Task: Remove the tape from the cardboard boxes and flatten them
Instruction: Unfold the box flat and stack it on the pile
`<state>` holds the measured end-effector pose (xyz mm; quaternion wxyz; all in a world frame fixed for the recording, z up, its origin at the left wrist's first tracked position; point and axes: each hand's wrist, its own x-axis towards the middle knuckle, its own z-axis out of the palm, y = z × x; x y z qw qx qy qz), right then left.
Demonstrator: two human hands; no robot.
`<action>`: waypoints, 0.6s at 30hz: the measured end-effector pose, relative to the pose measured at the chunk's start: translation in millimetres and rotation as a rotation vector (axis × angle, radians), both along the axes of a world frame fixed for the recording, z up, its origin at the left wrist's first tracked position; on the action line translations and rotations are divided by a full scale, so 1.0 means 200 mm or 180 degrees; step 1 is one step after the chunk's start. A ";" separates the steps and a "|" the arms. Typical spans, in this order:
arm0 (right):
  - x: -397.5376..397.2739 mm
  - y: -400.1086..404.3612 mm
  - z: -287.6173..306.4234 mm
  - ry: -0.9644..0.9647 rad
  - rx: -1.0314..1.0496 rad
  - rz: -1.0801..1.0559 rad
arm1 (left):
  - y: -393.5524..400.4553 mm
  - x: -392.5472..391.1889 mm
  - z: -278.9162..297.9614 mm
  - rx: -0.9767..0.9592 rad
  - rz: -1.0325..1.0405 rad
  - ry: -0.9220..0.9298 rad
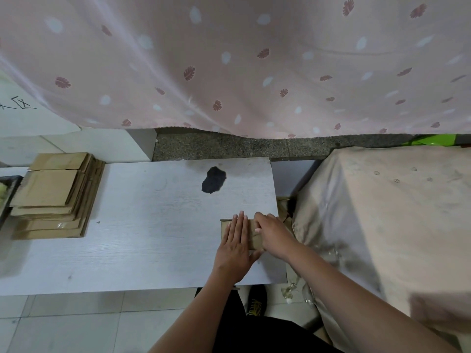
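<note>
Left hand [235,244] flat, fingers straight, pressing small brown cardboard box [252,238]; right hand [272,234] beside it, fingers curled on box's edge. Risk: box slides off table edge beyond right hand.

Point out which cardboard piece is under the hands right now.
The small cardboard box at the table's right edge: left hand lies flat on it, right hand beside. The others sit stacked far left, untouched.

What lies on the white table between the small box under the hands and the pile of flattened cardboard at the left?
Nothing visible. Bare white tabletop separates the small brown cardboard box from the stack of flattened cardboard; the dark patch sits farther back, off that line.
</note>
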<state>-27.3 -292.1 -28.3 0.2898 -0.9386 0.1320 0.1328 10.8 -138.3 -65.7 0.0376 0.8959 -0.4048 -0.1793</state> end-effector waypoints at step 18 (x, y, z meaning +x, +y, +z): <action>-0.11 -0.09 0.05 0.0129 0.1369 -0.2245 | -0.01 0.00 -0.02 -0.0149 0.0063 0.0022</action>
